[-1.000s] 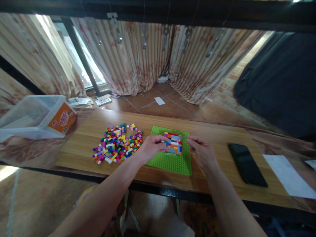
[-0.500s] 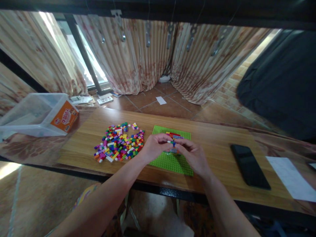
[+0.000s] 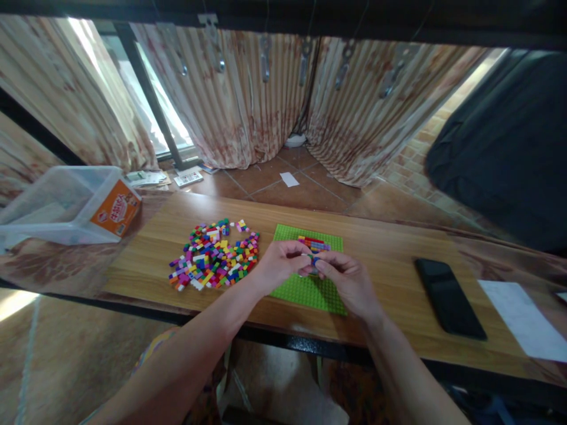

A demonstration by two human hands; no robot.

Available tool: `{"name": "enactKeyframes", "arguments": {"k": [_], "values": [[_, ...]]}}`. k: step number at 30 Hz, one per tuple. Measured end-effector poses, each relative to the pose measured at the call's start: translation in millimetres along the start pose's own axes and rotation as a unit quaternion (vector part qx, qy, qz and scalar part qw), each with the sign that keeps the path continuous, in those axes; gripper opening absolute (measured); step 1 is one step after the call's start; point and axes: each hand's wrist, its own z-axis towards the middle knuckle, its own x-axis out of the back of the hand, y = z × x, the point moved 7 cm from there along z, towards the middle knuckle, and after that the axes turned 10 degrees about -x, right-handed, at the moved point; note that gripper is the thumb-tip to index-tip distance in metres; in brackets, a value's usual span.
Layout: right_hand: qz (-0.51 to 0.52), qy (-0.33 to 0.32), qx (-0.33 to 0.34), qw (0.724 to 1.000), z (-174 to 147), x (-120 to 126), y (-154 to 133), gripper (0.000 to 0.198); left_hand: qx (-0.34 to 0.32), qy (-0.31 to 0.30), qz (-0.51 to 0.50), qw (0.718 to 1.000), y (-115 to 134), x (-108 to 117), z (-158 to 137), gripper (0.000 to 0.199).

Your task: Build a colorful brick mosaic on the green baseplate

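Above a green studded baseplate (image 3: 305,293), my two hands meet with their fingertips pinched together. My left hand (image 3: 282,264) is closed on small toy bricks, with a bit of green and white showing at its fingertips. A small blue toy brick (image 3: 315,260) sits between the finger and thumb of my right hand (image 3: 348,276), touching the left fingertips. Behind the fingers, a row of joined bricks (image 3: 313,242) in red, yellow and purple lies on the baseplate. Part of this build is hidden by my hands.
A loose pile of colourful bricks (image 3: 221,260) lies left of the baseplate on the wooden table (image 3: 381,248). A clear plastic bin (image 3: 57,233) with an orange label stands at far left. A black phone (image 3: 449,300) and a white paper (image 3: 525,321) lie at right.
My fingertips have drawn closer together around the small bricks, and the right fingers have curled in more. The pile, the baseplate and the phone stay in place.
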Motion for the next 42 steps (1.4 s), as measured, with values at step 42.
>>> {"name": "enactKeyframes", "arguments": {"k": [42], "values": [[-0.021,0.114,-0.073,0.991,18,54,36,0.023,0.004,0.105,0.032,0.994,-2,31,5,0.007]]}}
